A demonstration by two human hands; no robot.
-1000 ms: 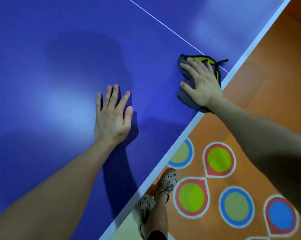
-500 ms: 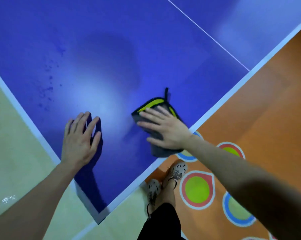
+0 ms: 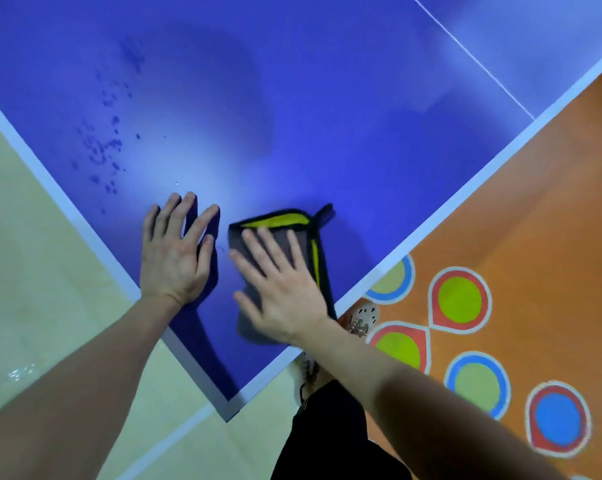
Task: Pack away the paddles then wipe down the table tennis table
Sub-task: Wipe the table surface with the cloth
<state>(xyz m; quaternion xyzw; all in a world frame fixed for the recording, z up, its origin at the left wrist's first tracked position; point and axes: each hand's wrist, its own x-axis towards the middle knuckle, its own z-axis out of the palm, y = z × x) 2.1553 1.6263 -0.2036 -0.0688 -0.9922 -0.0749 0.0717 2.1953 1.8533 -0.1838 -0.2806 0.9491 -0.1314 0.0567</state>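
The table (image 3: 327, 98) is blue with a white edge, and its near corner (image 3: 227, 410) points at the person. A cloth (image 3: 275, 221) lies flat on the table, a little way in from that corner, close to the edge on the right of the corner. The cloth is grey with a yellow strip and a black rim. A small black loop (image 3: 325, 214) sticks out at its far end, away from the corner.

The right hand (image 3: 285, 292) presses down on the cloth. Its fingers (image 3: 258, 247) are straight and spread out, flat on top of the cloth, not curled round it. The left hand (image 3: 174, 258) rests flat on the bare table, just beside the cloth, close to the edge on the left of the corner. Its fingers (image 3: 188, 209) are straight and loose too, and they hold nothing. The two hands are near each other but do not touch.

Farther from the corner, past the left hand, there are dark wet drops (image 3: 102, 147) on the blue top. A thin white line (image 3: 472, 57) runs across the table far from the corner.

Right of the corner the floor (image 3: 535, 202) is orange, with round painted spots (image 3: 459, 299) in red, blue, yellow and green. One pale shoe with holes (image 3: 363, 315) shows beside the table edge there. Left of the corner the floor is a pale sandy colour (image 3: 32, 237).
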